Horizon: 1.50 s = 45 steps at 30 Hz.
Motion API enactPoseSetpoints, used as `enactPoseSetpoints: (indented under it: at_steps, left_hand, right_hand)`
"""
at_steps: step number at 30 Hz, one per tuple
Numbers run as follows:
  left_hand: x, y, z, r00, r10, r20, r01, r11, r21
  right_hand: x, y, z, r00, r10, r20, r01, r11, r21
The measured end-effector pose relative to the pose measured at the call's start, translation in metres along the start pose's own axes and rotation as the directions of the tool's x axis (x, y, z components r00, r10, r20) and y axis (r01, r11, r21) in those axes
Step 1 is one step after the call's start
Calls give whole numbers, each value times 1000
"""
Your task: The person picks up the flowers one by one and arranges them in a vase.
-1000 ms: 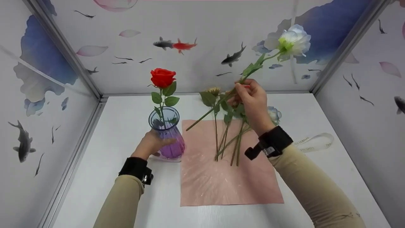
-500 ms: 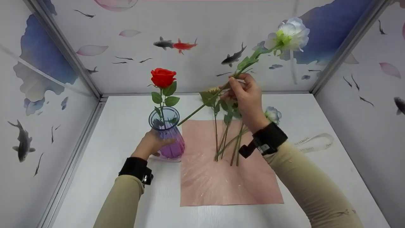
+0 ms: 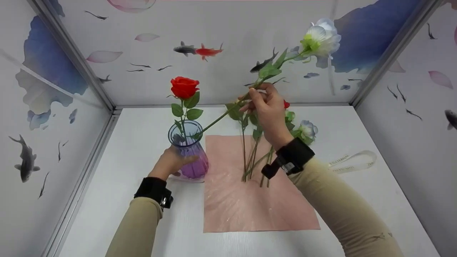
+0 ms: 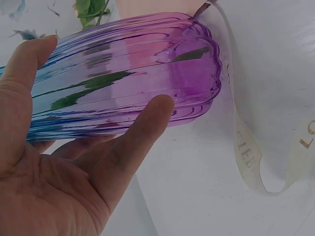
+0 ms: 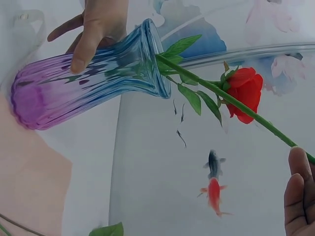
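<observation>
My left hand (image 3: 169, 163) grips a ribbed glass vase (image 3: 194, 165), blue at the rim and purple below. Thumb and fingers lie round its sides in the left wrist view. A red rose (image 3: 184, 87) with green leaves stands in the vase. My right hand (image 3: 270, 116) pinches the stem of a white flower (image 3: 323, 38), whose bloom leans up to the right. The lower end of this green stem (image 5: 216, 87) is at the vase's mouth, seen in the right wrist view; whether it is inside or only over the rim is hard to tell.
Pink wrapping paper (image 3: 246, 210) lies right of the vase, with several flower stems (image 3: 244, 153) across it. A pale blue flower (image 3: 309, 129) is among them; other blooms are partly behind my right hand. A lettered ribbon (image 3: 357, 162) lies at the right. Printed panels surround the white table.
My right hand has moved left with the white flower, bringing its stem end from over the paper to the vase's mouth. The left hand, vase and rose stay put.
</observation>
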<state>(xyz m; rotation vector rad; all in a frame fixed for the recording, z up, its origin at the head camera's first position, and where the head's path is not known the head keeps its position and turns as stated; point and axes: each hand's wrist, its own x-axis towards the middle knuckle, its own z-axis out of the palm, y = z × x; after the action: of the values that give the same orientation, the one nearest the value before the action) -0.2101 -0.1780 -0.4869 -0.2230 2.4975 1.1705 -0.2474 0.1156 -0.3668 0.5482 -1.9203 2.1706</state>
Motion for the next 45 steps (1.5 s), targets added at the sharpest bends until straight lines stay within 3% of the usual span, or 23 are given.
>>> enactPoseSetpoints:
  at_steps: [8,18,31,39,45]
  left_hand:
    - [0,0,0,1000,-26,-2,26,1000,0]
    - [-2,0,0,1000,-14,-8,14,1000,-25]
    - [-1,0,0,1000,-15,-4,15,1000,-13]
    - [-1,-2,1,1000,-6,-11,6,1000,-13]
    - [-1,-1,1,1000,-25,-4,25,1000,-16]
  right_hand:
    - [0,5,14,999,-30,31,32,997,-66]
    - [-2,13,29,996,16,90,-1,988,-154]
    - [-3,24,45,985,-27,169,72,962,-265]
    - [-5,29,51,979,42,198,16,959,-281]
    - [-8,32,58,967,52,251,34,944,-327]
